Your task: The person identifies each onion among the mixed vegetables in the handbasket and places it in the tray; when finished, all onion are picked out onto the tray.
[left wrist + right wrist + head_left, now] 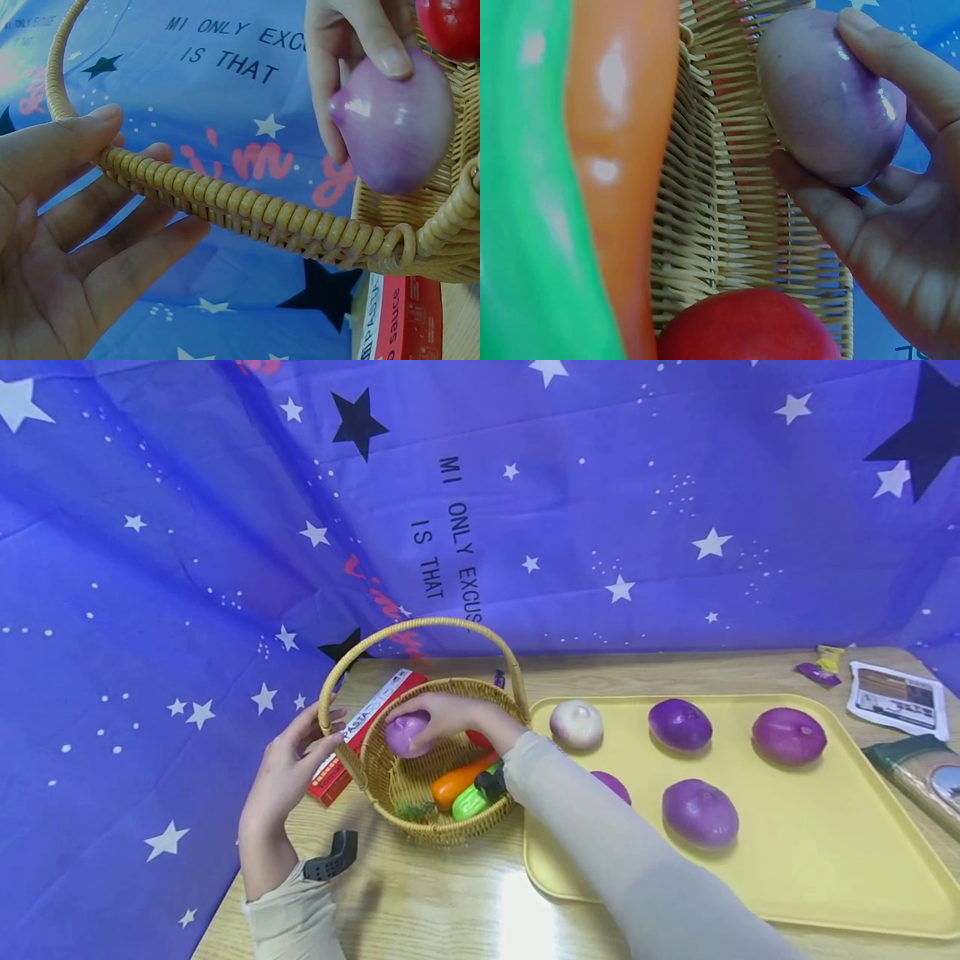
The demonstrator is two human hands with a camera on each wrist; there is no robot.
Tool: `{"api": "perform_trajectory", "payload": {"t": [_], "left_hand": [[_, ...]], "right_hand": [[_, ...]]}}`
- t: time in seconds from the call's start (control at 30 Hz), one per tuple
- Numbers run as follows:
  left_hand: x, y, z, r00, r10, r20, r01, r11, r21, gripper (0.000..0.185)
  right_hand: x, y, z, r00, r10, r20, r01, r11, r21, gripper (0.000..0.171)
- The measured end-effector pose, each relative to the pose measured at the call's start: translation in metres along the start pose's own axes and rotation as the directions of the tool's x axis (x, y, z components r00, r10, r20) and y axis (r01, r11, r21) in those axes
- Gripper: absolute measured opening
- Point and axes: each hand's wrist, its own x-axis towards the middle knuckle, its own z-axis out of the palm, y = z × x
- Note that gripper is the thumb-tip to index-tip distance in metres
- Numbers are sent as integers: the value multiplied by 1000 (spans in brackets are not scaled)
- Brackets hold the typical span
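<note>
Right hand (457, 717) pinches purple onion (407, 734) inside basket (435, 827); left hand (288, 768), fingers spread, steadies the rim against tipping.

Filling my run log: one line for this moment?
right hand grips purple onion inside basket | left hand touches rim

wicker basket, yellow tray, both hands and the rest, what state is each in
round wicker basket: upright, holding vegetables
pale purple toy onion: held inside the basket
right hand: gripping the onion
left hand: fingers straight, touching the basket rim
yellow plastic tray: flat, carrying five onions
red pasta box: lying behind the basket
</note>
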Motion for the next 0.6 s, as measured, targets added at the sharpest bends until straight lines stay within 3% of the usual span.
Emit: {"api": "perform_trajectory", "payload": {"t": [0.27,0.6], "left_hand": [[-2,0,1,1000,12,0,-12,1000,-20,49],[-2,0,0,1000,17,3,-17,1000,-23,49]], "right_hand": [[-7,-3,-8,999,-34,-36,35,999,5,60],[-23,-15,-23,999,21,-42,-20,1000,24,62]]}}
